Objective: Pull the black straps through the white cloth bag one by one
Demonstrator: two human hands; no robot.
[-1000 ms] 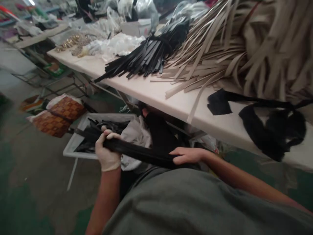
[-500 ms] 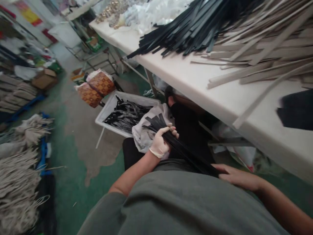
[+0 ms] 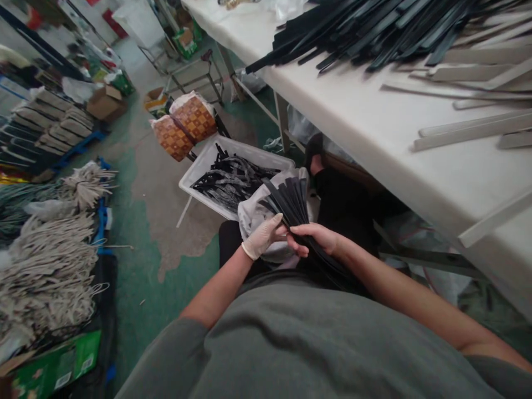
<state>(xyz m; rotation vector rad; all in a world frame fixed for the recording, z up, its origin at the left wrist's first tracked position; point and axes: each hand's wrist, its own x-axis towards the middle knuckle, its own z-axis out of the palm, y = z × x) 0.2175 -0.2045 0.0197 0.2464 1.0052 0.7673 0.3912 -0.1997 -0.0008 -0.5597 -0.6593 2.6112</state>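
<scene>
A bundle of black straps [image 3: 293,195] lies across my lap, its near ends fanned out toward the crate. My left hand [image 3: 266,235], in a pale glove, closes round the bundle from the left. Bare, my right hand [image 3: 318,237] grips the same bundle just beside it, thumb on top. The two hands are close together, nearly touching. Behind the fanned ends is a whitish cloth [image 3: 253,213] draped over my knee. The tail of the bundle runs down to the right against my dark trousers.
A white crate [image 3: 187,185] of black strips stands ahead, beside a chair with a checkered cushion [image 3: 183,124]. To the right, a white table [image 3: 353,122] carries black straps [image 3: 374,39] and beige straps [image 3: 477,124]. Beige cord bundles [image 3: 54,266] lie at left.
My right hand has moved from the bundle's far lower end up to beside my left hand. The strap ends have fanned wider. The view has shifted a little.
</scene>
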